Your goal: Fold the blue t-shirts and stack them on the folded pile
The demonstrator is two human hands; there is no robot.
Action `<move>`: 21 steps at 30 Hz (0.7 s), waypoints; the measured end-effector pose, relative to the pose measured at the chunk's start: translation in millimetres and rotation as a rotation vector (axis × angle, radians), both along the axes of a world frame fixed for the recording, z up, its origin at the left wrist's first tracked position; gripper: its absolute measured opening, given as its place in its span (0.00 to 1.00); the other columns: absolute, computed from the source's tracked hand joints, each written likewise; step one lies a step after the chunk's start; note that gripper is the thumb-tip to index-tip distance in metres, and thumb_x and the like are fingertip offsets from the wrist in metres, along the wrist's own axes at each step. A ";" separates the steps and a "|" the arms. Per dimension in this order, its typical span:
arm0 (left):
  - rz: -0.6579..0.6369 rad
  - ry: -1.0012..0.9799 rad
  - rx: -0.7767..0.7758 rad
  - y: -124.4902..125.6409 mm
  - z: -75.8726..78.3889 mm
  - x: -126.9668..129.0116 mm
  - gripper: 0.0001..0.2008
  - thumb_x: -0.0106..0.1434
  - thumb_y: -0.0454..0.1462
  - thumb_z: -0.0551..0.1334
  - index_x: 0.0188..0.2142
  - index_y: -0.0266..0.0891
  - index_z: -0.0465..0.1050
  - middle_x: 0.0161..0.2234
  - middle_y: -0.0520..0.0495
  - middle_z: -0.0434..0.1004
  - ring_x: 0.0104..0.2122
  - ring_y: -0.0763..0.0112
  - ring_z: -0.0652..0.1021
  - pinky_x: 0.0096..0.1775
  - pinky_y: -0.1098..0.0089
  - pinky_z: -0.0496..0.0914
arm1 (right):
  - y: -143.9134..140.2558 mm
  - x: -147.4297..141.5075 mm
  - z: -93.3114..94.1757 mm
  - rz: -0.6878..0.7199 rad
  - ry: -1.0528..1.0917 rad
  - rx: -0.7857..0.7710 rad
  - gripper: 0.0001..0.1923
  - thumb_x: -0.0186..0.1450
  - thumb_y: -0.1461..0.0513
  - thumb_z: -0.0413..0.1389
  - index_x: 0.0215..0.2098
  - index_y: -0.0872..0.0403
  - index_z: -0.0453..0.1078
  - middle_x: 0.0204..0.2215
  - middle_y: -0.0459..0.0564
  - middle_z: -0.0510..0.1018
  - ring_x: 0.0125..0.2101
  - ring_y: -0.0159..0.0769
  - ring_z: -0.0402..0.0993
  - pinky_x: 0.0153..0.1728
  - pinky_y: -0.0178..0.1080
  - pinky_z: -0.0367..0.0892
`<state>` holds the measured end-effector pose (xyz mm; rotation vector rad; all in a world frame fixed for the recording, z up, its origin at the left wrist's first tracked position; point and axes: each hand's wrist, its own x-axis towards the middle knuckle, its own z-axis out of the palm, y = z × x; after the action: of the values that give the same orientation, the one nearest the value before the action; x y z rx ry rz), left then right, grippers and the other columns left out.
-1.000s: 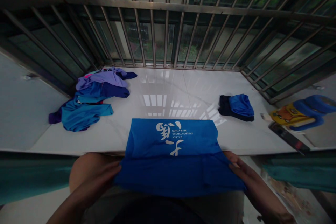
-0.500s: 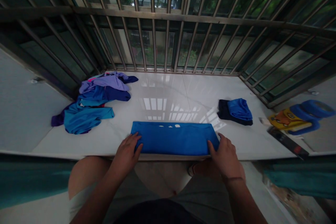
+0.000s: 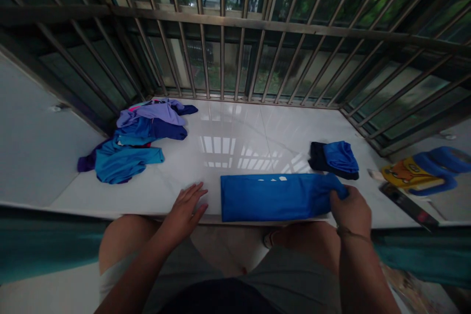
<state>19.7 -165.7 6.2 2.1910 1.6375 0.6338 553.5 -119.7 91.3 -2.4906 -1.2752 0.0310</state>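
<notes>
A blue garment (image 3: 265,198), folded into a long flat strip, lies along the front edge of the white sill. Its right end is bunched and slightly raised where my right hand (image 3: 351,211) pinches it. Small white marks show near the strip's upper edge. Left of the strip, my left hand (image 3: 187,206) rests on the sill with fingers stretched out, apart from the cloth and holding nothing. Beyond my right hand sits a small folded stack, a blue cloth (image 3: 340,156) on top of a dark cloth (image 3: 316,154).
A loose heap of purple, blue and teal clothes (image 3: 143,137) lies at the left of the sill (image 3: 235,127). At the right are a yellow and blue container (image 3: 412,171) and a dark narrow box (image 3: 408,206). Metal bars (image 3: 231,20) stand along the back.
The blue strip has shifted to the right, and its right end is now gripped and bunched by my right hand. My left hand has come off its left end.
</notes>
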 end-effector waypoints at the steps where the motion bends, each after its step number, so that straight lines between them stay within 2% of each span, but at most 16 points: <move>1: -0.013 -0.031 0.001 -1.1 2.3 2.2 0.21 0.82 0.47 0.58 0.68 0.48 0.77 0.76 0.40 0.72 0.75 0.47 0.73 0.74 0.34 0.67 | 0.7 -4.1 5.8 0.028 -0.043 0.082 0.28 0.69 0.53 0.55 0.60 0.62 0.78 0.47 0.69 0.84 0.48 0.62 0.81 0.49 0.55 0.75; 4: -0.052 -0.144 -0.011 -6.6 7.7 13.9 0.19 0.82 0.47 0.58 0.66 0.48 0.78 0.73 0.41 0.76 0.72 0.50 0.76 0.74 0.40 0.69 | 1.5 -43.8 19.2 0.267 -0.087 0.293 0.25 0.72 0.54 0.54 0.61 0.58 0.78 0.54 0.68 0.81 0.53 0.62 0.78 0.56 0.59 0.75; 6: -0.087 -0.193 -0.031 -10.2 8.6 23.9 0.19 0.82 0.46 0.59 0.65 0.49 0.79 0.71 0.41 0.78 0.72 0.51 0.77 0.74 0.41 0.69 | 0.2 -88.0 22.5 0.547 -0.056 0.319 0.20 0.74 0.58 0.54 0.60 0.52 0.79 0.54 0.64 0.81 0.55 0.59 0.77 0.60 0.58 0.74; 8: -0.133 -0.205 -0.045 -12.9 6.9 33.8 0.19 0.82 0.46 0.59 0.66 0.49 0.79 0.71 0.41 0.79 0.72 0.50 0.77 0.75 0.39 0.68 | -4.5 -136.7 21.1 0.884 -0.026 0.216 0.20 0.74 0.64 0.54 0.61 0.50 0.80 0.54 0.60 0.82 0.55 0.55 0.77 0.61 0.57 0.75; 10: -0.174 -0.184 -0.045 -15.0 3.2 42.2 0.20 0.81 0.45 0.60 0.67 0.49 0.78 0.71 0.40 0.78 0.73 0.49 0.76 0.76 0.36 0.64 | -13.5 -180.1 16.2 1.188 -0.013 0.014 0.22 0.74 0.67 0.56 0.63 0.48 0.80 0.56 0.58 0.83 0.55 0.53 0.79 0.59 0.54 0.76; 12: -0.206 -0.141 -0.044 -17.4 -1.1 48.4 0.21 0.81 0.44 0.61 0.69 0.49 0.77 0.71 0.39 0.78 0.73 0.49 0.75 0.77 0.33 0.61 | -25.9 -209.6 9.1 1.384 0.032 -0.146 0.22 0.74 0.66 0.61 0.64 0.46 0.79 0.59 0.54 0.83 0.55 0.50 0.81 0.58 0.52 0.78; 14: -0.226 -0.095 -0.047 -20.5 -5.1 52.3 0.22 0.81 0.42 0.61 0.71 0.49 0.75 0.72 0.39 0.78 0.74 0.49 0.74 0.77 0.32 0.59 | -38.6 -222.5 -0.2 1.444 0.089 -0.188 0.25 0.73 0.62 0.68 0.67 0.45 0.77 0.66 0.54 0.81 0.61 0.52 0.80 0.62 0.53 0.77; 17: -0.254 -0.050 -0.057 -24.7 -9.2 53.2 0.24 0.80 0.41 0.62 0.72 0.50 0.73 0.74 0.40 0.74 0.76 0.51 0.71 0.78 0.32 0.57 | -52.3 -217.7 -20.6 1.335 0.061 -0.117 0.43 0.66 0.56 0.76 0.76 0.44 0.69 0.76 0.58 0.71 0.73 0.59 0.69 0.74 0.63 0.65; 19: -0.276 -0.046 -0.060 -23.9 -11.1 49.4 0.23 0.81 0.41 0.61 0.72 0.50 0.74 0.75 0.41 0.74 0.76 0.51 0.71 0.78 0.33 0.57 | -56.3 -207.1 -37.6 1.224 -0.032 -0.089 0.58 0.60 0.58 0.80 0.82 0.43 0.61 0.81 0.60 0.63 0.79 0.66 0.59 0.77 0.71 0.56; 21: -0.278 -0.055 -0.053 -17.5 -12.5 41.4 0.23 0.81 0.43 0.61 0.72 0.50 0.75 0.74 0.40 0.75 0.75 0.52 0.73 0.78 0.35 0.59 | -56.5 -194.9 -52.7 1.149 -0.110 -0.100 0.61 0.60 0.65 0.77 0.84 0.42 0.56 0.83 0.59 0.58 0.80 0.68 0.56 0.77 0.73 0.56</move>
<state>61.1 -183.2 -6.3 2.2845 1.2748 0.5587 358.6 -176.2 38.6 -1.4987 -2.5852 0.2334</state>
